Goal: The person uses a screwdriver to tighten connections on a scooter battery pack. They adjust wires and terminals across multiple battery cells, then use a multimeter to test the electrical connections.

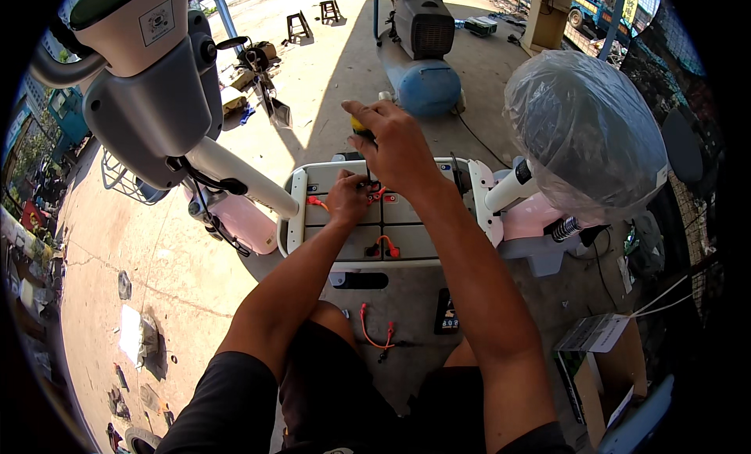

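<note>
My right hand (391,141) is closed round a yellow-handled screwdriver (359,125), whose dark shaft points down at a terminal. My left hand (349,196) has its fingers bent at that terminal, on a small black part (367,186) by a red cable; whether they grip it is hard to see. The grey battery blocks (344,243) sit in a white-railed frame (494,219) of an electric scooter. Short orange-red jumper cables (390,247) link some terminals. A loose red cable (368,333) lies on the ground between my legs.
The scooter's grey steering column (141,118) rises at left, and a plastic-covered seat (583,133) at right. A blue air compressor (429,86) stands beyond. A cardboard box (618,384) sits at lower right. Loose items and white paper (130,337) lie at left.
</note>
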Available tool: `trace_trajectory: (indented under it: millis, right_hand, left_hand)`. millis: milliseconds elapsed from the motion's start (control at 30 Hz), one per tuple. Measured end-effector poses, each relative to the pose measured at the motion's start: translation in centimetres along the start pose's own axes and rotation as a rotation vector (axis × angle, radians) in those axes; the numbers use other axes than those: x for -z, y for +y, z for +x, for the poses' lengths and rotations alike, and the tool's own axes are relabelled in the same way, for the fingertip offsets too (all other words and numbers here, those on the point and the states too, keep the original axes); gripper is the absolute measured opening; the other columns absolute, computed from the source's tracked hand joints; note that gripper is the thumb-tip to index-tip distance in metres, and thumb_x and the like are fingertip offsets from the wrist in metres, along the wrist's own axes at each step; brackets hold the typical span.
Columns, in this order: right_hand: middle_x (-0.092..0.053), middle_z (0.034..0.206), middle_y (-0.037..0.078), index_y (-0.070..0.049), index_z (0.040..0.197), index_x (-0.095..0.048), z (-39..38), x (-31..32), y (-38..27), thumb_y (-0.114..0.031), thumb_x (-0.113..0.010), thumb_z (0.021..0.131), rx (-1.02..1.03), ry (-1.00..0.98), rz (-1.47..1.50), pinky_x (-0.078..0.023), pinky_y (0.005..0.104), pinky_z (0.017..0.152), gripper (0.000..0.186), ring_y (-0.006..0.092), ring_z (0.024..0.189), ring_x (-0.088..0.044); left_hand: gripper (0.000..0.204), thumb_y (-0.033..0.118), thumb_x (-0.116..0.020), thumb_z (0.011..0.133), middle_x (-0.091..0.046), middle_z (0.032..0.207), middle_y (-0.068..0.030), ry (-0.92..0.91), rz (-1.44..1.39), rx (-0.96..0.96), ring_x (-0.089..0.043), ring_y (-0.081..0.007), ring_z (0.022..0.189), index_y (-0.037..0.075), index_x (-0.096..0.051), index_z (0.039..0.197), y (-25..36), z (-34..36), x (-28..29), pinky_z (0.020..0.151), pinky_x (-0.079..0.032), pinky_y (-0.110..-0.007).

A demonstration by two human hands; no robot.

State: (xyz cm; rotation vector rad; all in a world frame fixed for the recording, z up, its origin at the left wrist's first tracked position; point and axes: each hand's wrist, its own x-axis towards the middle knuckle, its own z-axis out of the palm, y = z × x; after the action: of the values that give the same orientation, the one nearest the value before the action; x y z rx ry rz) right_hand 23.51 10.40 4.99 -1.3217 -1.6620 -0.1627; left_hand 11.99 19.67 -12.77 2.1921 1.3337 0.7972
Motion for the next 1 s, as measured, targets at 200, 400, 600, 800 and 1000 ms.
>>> trace_trajectory:
  millis: [200,400,600,800,1000]
  right_hand:
    - [-0.067,0.117,0.022,-0.001,0.135,-0.062,0.5,-0.9,0.5,-0.002,-0.074,0.085,0.047,0.047,0.023,-0.052,0.0447,0.093,0.052,0.0402,0.105,-0.066]
    - [-0.066,0.117,0.024,-0.001,0.136,-0.062,0.4,-0.2,-0.3,-0.003,-0.072,0.086,-0.064,-0.024,0.01,-0.052,0.0443,0.093,0.051,0.0406,0.106,-0.066]
    - [-0.067,0.114,0.023,-0.004,0.137,-0.062,0.5,-1.5,0.4,-0.005,-0.074,0.086,-0.026,0.049,0.054,-0.053,0.0443,0.092,0.052,0.0406,0.103,-0.066]
    - [-0.066,0.114,0.023,-0.004,0.139,-0.061,0.3,-0.5,0.0,-0.002,-0.072,0.086,-0.062,-0.009,0.032,-0.052,0.0444,0.093,0.054,0.0419,0.103,-0.065]
    - [-0.066,0.113,0.024,-0.006,0.138,-0.062,0.4,-0.9,0.5,-0.005,-0.075,0.085,-0.068,0.034,0.047,-0.052,0.0439,0.091,0.055,0.0414,0.102,-0.065]
  left_hand:
    - [0.022,0.024,-0.078,0.085,-0.066,0.109,-0.0047,0.034,0.001,-0.031,-0.069,-0.0282,0.098,0.02,-0.082,0.106,-0.1,0.0,-0.2,0.083,-0.054,-0.042]
    - [0.023,0.024,-0.078,0.084,-0.066,0.108,-0.005,0.043,-0.005,-0.01,-0.069,-0.0279,0.098,0.019,-0.081,0.106,-0.3,-0.2,-0.4,0.083,-0.055,-0.041]
    - [0.024,0.024,-0.078,0.084,-0.065,0.108,-0.0057,0.029,0.021,-0.023,-0.069,-0.0285,0.098,0.018,-0.081,0.108,-0.7,-0.1,-0.5,0.082,-0.054,-0.043]
    - [0.025,0.024,-0.078,0.085,-0.064,0.108,-0.0059,0.04,0.006,-0.025,-0.069,-0.0286,0.097,0.018,-0.081,0.108,-0.4,-0.4,-0.3,0.082,-0.054,-0.043]
    - [0.025,0.025,-0.078,0.084,-0.065,0.108,-0.0056,0.058,-0.022,-0.024,-0.069,-0.0282,0.097,0.018,-0.081,0.108,-0.6,-0.5,-0.4,0.082,-0.054,-0.042]
